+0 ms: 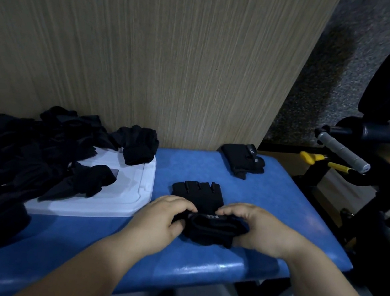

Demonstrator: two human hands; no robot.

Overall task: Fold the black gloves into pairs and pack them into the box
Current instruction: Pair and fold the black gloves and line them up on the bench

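Right now both hands work on one black fingerless fabric glove (198, 193) near the front edge of the blue padded vinyl bench (280, 210). The left hand (164, 218) and the right hand (262, 230) each clamp the glove's cuff end, fingers curled over the top, with the cuff bunched and rolled between them. Whether one glove or two stacked ones lie in the grip I cannot tell. The stubby finger end lies flat on the bench, pointing away from the person.

To the left sits a flat white plastic box (129, 196), partly buried under a loose heap of black gloves (26, 149) that spreads across the bench. A single black knit glove (139, 147) rests on the box's far corner. A folded black glove bundle (242, 160) lies well apart at the far right corner of the bench. Behind stands a wood-grain panel (152, 54). Off to the right, a grey ribbed handle (343, 153) and yellow-tipped levers (313, 156) stick out from dark gym equipment
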